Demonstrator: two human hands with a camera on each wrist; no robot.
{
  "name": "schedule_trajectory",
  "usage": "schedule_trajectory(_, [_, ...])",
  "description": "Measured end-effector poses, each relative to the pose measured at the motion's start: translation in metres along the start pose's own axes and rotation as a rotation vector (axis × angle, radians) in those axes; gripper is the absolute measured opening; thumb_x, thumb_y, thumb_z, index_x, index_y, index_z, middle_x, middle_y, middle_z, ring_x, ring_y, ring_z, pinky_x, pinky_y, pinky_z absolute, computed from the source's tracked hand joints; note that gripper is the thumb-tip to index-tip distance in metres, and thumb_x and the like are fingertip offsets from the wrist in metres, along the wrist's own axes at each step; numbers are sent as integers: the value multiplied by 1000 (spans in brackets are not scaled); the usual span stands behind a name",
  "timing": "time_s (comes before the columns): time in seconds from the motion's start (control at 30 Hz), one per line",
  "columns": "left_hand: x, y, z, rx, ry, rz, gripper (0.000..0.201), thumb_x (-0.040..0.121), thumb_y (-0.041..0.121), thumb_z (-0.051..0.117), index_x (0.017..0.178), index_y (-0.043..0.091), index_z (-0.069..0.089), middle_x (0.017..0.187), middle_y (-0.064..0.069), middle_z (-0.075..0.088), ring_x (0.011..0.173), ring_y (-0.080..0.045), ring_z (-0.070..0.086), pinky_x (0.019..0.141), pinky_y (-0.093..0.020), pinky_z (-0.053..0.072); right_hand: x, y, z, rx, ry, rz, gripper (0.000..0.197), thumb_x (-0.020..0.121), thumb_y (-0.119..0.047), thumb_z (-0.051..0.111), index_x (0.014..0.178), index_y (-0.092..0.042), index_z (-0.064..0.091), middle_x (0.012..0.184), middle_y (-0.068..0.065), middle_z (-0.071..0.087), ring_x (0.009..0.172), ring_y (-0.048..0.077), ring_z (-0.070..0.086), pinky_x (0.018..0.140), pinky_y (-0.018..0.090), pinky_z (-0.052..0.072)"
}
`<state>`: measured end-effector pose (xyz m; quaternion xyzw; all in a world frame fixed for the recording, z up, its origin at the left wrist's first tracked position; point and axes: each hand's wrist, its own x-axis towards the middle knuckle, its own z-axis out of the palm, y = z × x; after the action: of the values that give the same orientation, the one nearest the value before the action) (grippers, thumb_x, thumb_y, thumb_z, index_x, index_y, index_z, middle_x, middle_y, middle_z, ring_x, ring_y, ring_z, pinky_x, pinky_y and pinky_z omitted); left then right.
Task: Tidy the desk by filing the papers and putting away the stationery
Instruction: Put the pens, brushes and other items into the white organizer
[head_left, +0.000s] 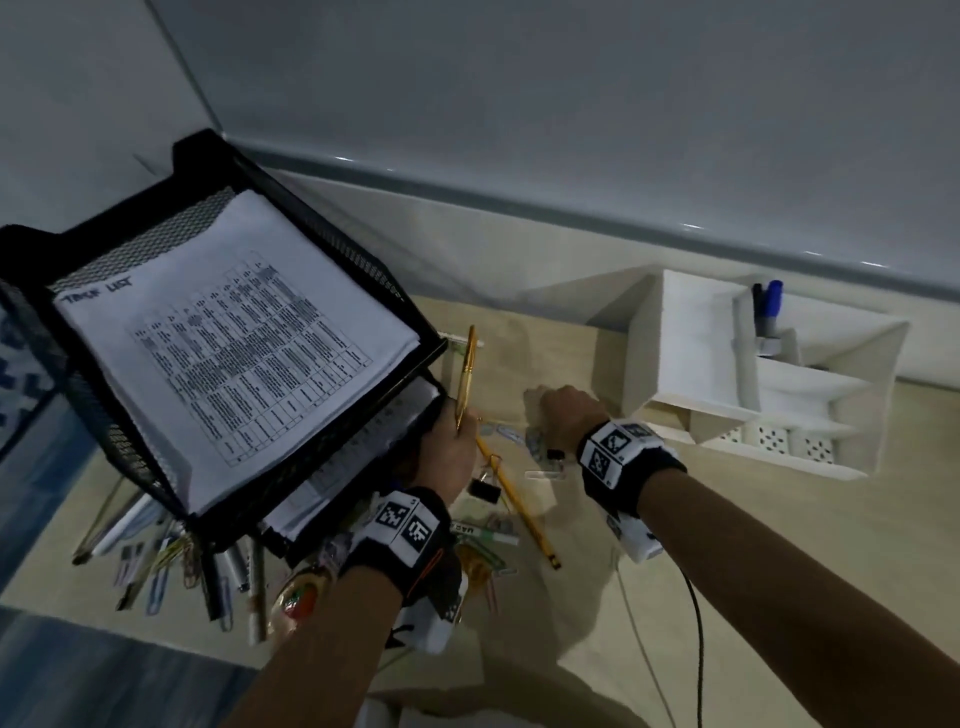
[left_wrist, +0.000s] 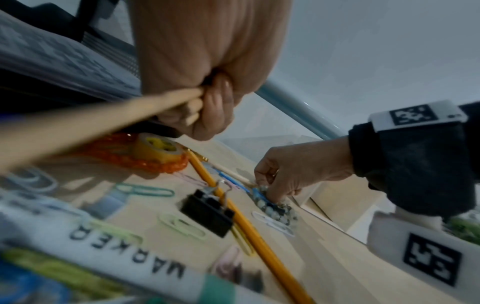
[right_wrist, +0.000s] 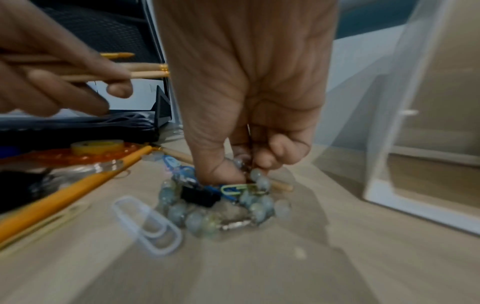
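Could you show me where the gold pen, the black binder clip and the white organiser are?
gold pen (head_left: 466, 376), head view, middle of barrel.
black binder clip (left_wrist: 207, 212), left wrist view, black body.
white organiser (head_left: 680, 332), head view, left inner wall.

Dim and bluish throughout; soft shadows across the pale wooden surface (head_left: 582, 582). Strongly blurred and stretched at wrist-view edges; glare along the grey wall trim (head_left: 519, 192).

I can't read the print on the papers (head_left: 234, 332) in the mesh tray (head_left: 358, 270); under the tray, pens and clips (head_left: 171, 561) lie half hidden
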<state>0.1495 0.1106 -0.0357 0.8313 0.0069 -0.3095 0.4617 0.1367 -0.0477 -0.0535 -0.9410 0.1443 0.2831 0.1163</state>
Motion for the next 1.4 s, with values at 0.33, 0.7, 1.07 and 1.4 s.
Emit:
schedule_trajectory(0.33, [-34,44,47,128,106,228,30,102,26,31,92,6,51,100,-23,59,101,-34,56,67,-26,26,-81,62,30,305,44,-67,28,89,-25,56,103,-2,59,110,19,62,103,34,57,82,35,45])
schedule_trajectory(0.7, [-49,161,125,151,-99,597,23,101,25,34,84,11,41,68,4,37,62,-13,38,61,-27,30,-147,167,29,985,402,26,29,92,-11,49,65,-8,59,60,11,61,49,9,57,67,35,49])
schedule_trajectory(1.07, [-15,275,250,601,-237,687,40,102,33,27,121,10,52,120,-20,43,108,-38,50,97,-44,41,-114,312,-80,1113,934,278,25,86,-6,53,65,-19,56,61,4,63,66,30,67,79,50,57])
schedule_trajectory(1.4, [28,270,307,586,-354,622,13,90,16,59,82,6,60,83,-7,60,76,-20,59,70,-26,47,-71,333,-74,1029,730,305,13,83,-5,59,73,-7,67,70,10,66,76,29,69,86,43,54])
